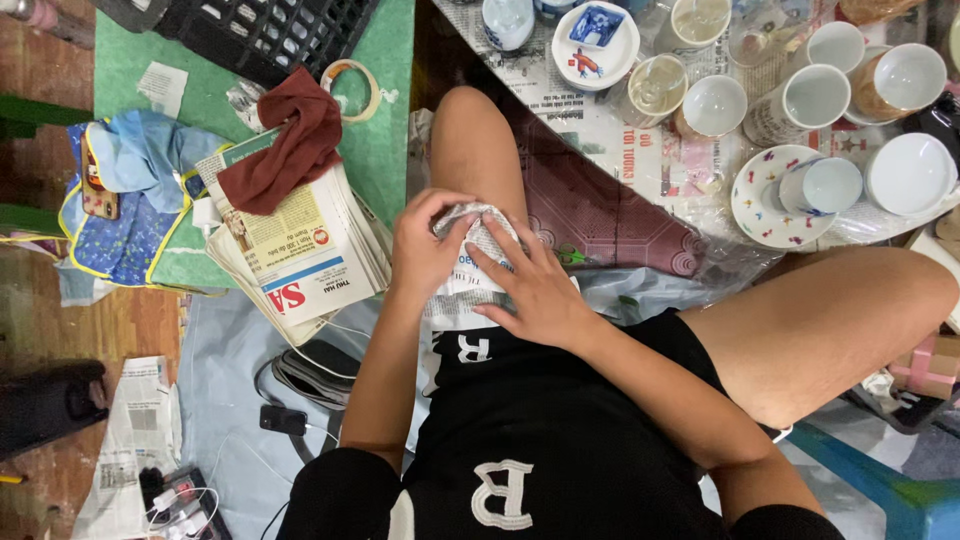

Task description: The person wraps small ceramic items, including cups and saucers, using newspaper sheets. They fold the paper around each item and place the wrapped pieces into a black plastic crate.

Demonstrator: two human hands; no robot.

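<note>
Newspaper bundle [478,250], wrapped around something I cannot see, lies on the person's lap in the middle of the frame, against the bare thigh. Left hand [425,250] curls over its left side, fingers bent and pinching the crumpled paper at the top. Right hand [535,285] lies flat on it with fingers spread, pressing the sheet down (no thumb grip is visible there).

The risk I see is this: the bundle rests on a sloping leg, not on a firm surface, so if the flat hand lifts while the other only pinches paper, the content may slide out of the loose wrap and fall. Paper pulled too hard at the pinched corner may also tear.

To the left lies a stack of newspapers [300,250] with a dark red cloth [285,150] on it, and a roll of tape [352,85] above. In the upper right of the frame, white cups [815,100] and a spotted saucer [765,205] stand close together on printed paper, near the knee; a careless move of the leg could knock them.
</note>
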